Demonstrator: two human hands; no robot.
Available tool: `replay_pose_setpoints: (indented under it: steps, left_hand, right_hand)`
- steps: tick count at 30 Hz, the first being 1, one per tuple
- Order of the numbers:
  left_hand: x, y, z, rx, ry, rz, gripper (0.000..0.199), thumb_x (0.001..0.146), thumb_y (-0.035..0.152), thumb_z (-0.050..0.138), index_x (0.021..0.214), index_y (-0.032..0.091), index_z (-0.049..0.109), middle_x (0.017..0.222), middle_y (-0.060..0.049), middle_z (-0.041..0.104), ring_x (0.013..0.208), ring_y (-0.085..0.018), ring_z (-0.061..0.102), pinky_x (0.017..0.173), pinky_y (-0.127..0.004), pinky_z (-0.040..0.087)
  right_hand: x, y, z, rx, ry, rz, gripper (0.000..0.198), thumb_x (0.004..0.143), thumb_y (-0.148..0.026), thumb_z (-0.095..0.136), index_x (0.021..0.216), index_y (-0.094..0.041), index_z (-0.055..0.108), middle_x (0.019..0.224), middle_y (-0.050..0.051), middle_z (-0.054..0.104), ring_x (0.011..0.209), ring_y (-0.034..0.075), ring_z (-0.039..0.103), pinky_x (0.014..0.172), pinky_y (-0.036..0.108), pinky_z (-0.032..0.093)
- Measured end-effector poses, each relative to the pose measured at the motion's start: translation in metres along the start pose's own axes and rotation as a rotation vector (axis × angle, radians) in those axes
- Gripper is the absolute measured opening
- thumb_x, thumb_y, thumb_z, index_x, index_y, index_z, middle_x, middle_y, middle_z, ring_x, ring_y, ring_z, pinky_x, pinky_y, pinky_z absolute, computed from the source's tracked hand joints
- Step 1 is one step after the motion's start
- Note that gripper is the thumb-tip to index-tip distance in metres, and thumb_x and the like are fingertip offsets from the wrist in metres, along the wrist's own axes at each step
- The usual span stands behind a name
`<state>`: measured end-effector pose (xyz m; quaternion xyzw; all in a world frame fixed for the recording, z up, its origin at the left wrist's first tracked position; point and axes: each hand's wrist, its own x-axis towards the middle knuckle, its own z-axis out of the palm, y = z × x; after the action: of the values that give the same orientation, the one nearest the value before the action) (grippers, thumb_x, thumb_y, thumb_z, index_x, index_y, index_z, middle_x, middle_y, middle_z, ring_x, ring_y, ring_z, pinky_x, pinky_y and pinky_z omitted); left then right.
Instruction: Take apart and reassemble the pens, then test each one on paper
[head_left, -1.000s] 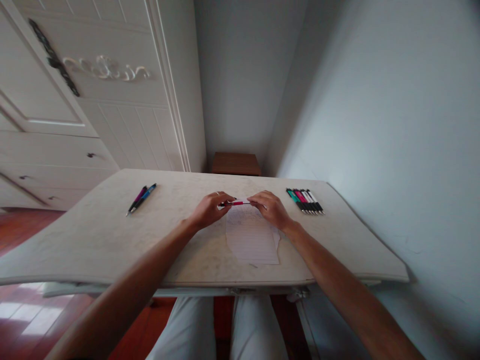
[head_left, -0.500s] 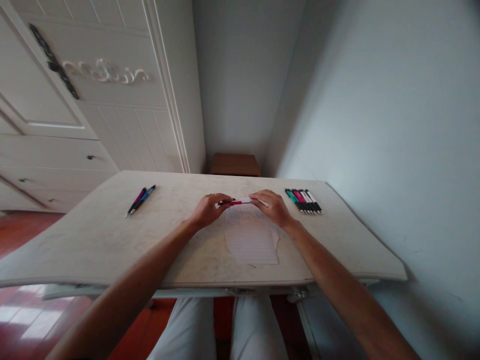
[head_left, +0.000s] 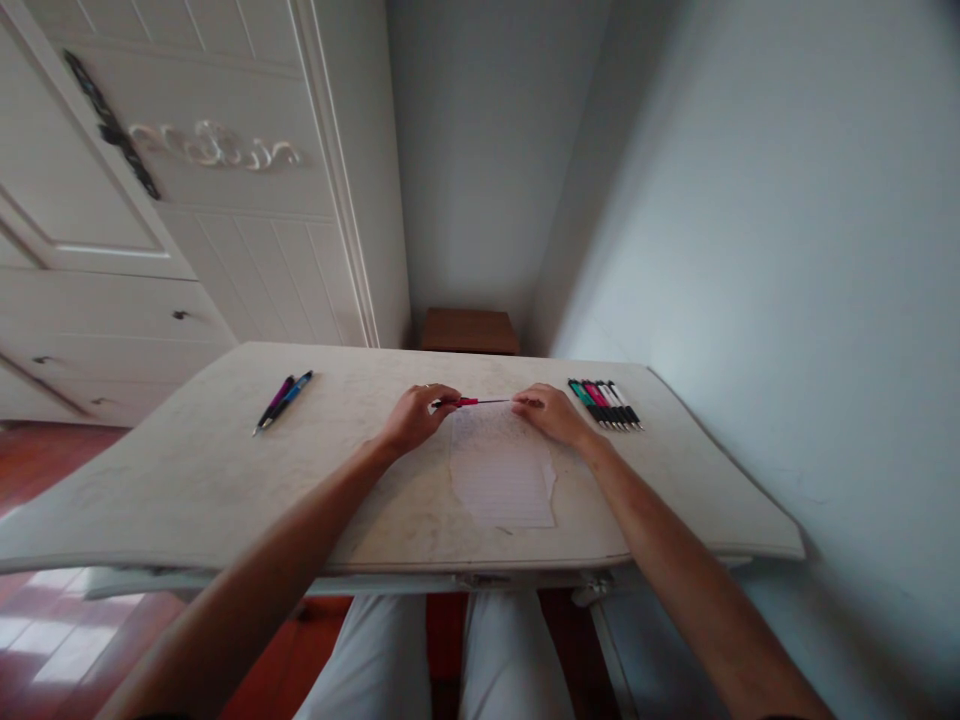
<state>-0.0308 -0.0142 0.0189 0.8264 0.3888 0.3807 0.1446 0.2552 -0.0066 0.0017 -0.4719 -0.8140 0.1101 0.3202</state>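
Observation:
My left hand (head_left: 416,415) is closed around a pink pen barrel (head_left: 466,401), held level above the top of a torn sheet of lined paper (head_left: 506,485). A thin dark ink refill (head_left: 493,401) sticks out of the barrel's right end. Its far tip is pinched in the fingers of my right hand (head_left: 551,410). Scribbled marks cover the paper's upper part, just below the refill. Part of the barrel is hidden by my left fingers.
Two pens, one purple and one blue (head_left: 289,402), lie at the table's left. On the right, several pens (head_left: 604,405) in green, pink and white lie in a row. A white cabinet (head_left: 285,270) stands left of the table (head_left: 187,480); a wall rises at right.
My right hand has moved slightly right, away from my left. More of the thin refill now shows between the pink barrel and my right fingers.

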Motion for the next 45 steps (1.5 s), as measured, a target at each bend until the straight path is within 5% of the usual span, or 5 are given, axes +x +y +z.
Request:
replay_pose_setpoints:
  steps: [15,33,45]
  left_hand:
    - [-0.001,-0.005,0.002,0.091,0.02,0.008,0.014,0.085,0.023,0.058,0.091,0.019,0.071,0.091,-0.004,0.074,0.081,-0.018,0.068,0.081,-0.03,0.051]
    - [0.0,-0.017,0.001,0.147,0.08,-0.125,0.017,0.083,0.02,0.057,0.094,0.02,0.07,0.095,-0.004,0.074,0.085,-0.019,0.067,0.082,-0.03,0.049]
    - [-0.001,-0.017,0.002,0.133,0.055,-0.136,0.018,0.084,0.021,0.056,0.096,0.021,0.069,0.098,-0.003,0.073,0.089,-0.02,0.067,0.085,-0.031,0.049]
  right_hand:
    - [0.0,-0.017,-0.002,0.323,0.105,0.15,0.021,0.079,-0.032,0.066,0.093,-0.018,0.073,0.094,0.007,0.075,0.085,0.021,0.069,0.085,0.034,0.052]
    - [0.0,0.003,0.002,-0.07,0.022,-0.079,0.025,0.084,-0.005,0.055,0.093,-0.019,0.074,0.091,0.008,0.069,0.089,0.02,0.062,0.085,0.034,0.049]
    - [-0.001,0.005,0.004,-0.044,-0.017,-0.066,0.024,0.088,-0.012,0.055,0.102,-0.019,0.072,0.097,0.008,0.068,0.093,0.019,0.061,0.088,0.034,0.047]
